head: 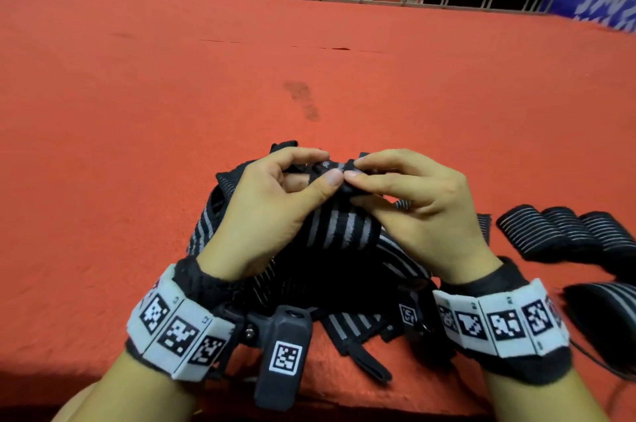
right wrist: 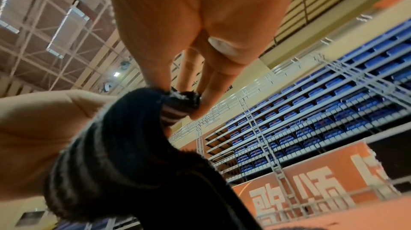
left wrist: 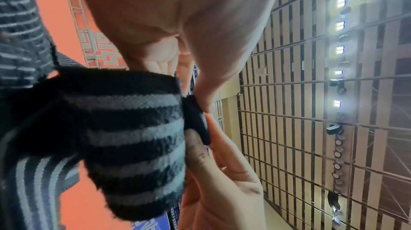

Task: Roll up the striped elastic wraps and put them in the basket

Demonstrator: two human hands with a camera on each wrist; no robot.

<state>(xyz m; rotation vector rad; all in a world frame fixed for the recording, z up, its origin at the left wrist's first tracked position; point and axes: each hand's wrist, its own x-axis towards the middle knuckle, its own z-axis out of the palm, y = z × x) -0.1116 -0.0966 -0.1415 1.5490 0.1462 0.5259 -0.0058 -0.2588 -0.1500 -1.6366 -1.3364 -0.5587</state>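
I see red carpet (head: 172, 111). Loose wrap pile (head: 330, 270) centre-near, rolled wraps (head: 557, 232) right of it. Left hand (head: 275, 204) and right hand (head: 413, 201) both pinching end of striped wrap (head: 340, 225), held above pile.

Both forearms reach forward side by side, each wrist wrapped in a dark band carrying white squares with black patterns. The left hand (head: 275, 204) and the right hand (head: 409, 201) are raised and meet at their fingertips, thumbs almost touching tip to tip. The left thumb and curled forefinger pinch the end of a striped wrap (head: 335, 225); the right thumb and forefinger pinch the same end just beside them. The right hand's other fingers fold under the palm. The left hand's lower fingers seem curled inward too, though the wrist view blurs them.
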